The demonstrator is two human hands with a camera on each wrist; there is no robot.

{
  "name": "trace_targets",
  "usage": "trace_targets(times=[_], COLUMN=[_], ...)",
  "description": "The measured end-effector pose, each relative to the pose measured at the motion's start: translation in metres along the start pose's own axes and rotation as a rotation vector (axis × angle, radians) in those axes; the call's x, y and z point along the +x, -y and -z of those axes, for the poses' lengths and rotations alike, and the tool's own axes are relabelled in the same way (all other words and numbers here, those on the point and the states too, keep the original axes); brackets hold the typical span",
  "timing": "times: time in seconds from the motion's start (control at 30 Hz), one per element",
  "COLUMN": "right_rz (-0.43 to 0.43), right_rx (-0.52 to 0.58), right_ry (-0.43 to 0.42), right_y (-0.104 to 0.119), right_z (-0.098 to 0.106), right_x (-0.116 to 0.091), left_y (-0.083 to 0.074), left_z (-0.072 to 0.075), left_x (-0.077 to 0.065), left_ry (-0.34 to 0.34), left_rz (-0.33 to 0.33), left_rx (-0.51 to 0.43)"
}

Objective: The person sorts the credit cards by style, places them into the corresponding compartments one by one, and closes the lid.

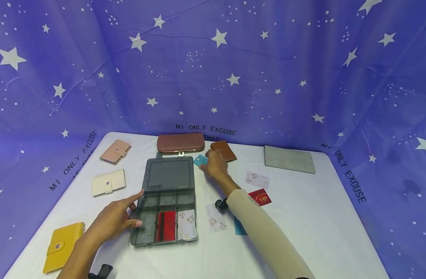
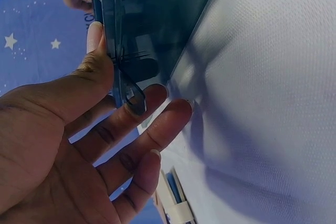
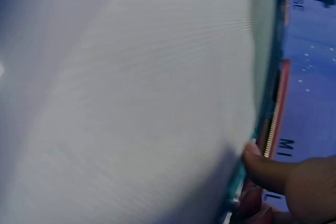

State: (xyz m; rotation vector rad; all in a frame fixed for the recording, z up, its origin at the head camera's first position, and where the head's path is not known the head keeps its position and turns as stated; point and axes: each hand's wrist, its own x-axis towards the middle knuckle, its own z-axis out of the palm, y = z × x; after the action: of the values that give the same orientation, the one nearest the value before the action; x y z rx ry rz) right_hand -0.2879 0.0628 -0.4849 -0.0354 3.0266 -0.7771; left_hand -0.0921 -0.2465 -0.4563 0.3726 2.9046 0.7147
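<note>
A grey translucent compartment box [image 1: 164, 197] lies with its lid folded back. My left hand [image 1: 113, 219] touches its left edge with thumb and index finger; in the left wrist view the other fingers [image 2: 168, 124] are spread beside the wall. A red card with a dark stripe [image 1: 167, 226] and a white patterned card [image 1: 186, 224] lie in the front middle and front right compartments. Beyond the box, my right hand [image 1: 214, 164] pinches a blue card [image 1: 200, 160], just in front of a brown wallet [image 1: 225, 150]. The right wrist view shows the thumb [image 3: 262, 169] close up.
A maroon zip wallet [image 1: 181, 143] stands behind the box. Pink [image 1: 116, 151], cream [image 1: 108, 182] and yellow [image 1: 64, 247] card holders lie left; a grey wallet [image 1: 289, 159] lies right. Near the right arm are white patterned cards [image 1: 216, 218], a red VIP card [image 1: 261, 197] and a blue card [image 1: 239, 228].
</note>
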Motion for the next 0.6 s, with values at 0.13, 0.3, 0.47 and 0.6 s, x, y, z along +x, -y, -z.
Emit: trace_targets(times=[0.13, 0.3, 0.47, 0.6], right_rz=[-0.034, -0.014, 0.052, 0.174], right_rx=[-0.023, -0.011, 0.058, 0.183], right_ry=[0.062, 0.050, -0.013, -0.066], right_y=[0.000, -0.006, -0.018, -0.026], right_z=[0.005, 0.010, 0.016, 0.024], right_x=[-0.007, -0.020, -0.035, -0.047], left_y=[-0.002, -0.002, -0.002, -0.002], left_z=[0.000, 0.001, 0.001, 0.001], left_x=[0.000, -0.001, -0.001, -0.001], left_ry=[0.003, -0.006, 0.003, 0.007], left_rz=[0.014, 0.005, 0.004, 0.005], left_rx=[0.001, 0.002, -0.005, -0.013])
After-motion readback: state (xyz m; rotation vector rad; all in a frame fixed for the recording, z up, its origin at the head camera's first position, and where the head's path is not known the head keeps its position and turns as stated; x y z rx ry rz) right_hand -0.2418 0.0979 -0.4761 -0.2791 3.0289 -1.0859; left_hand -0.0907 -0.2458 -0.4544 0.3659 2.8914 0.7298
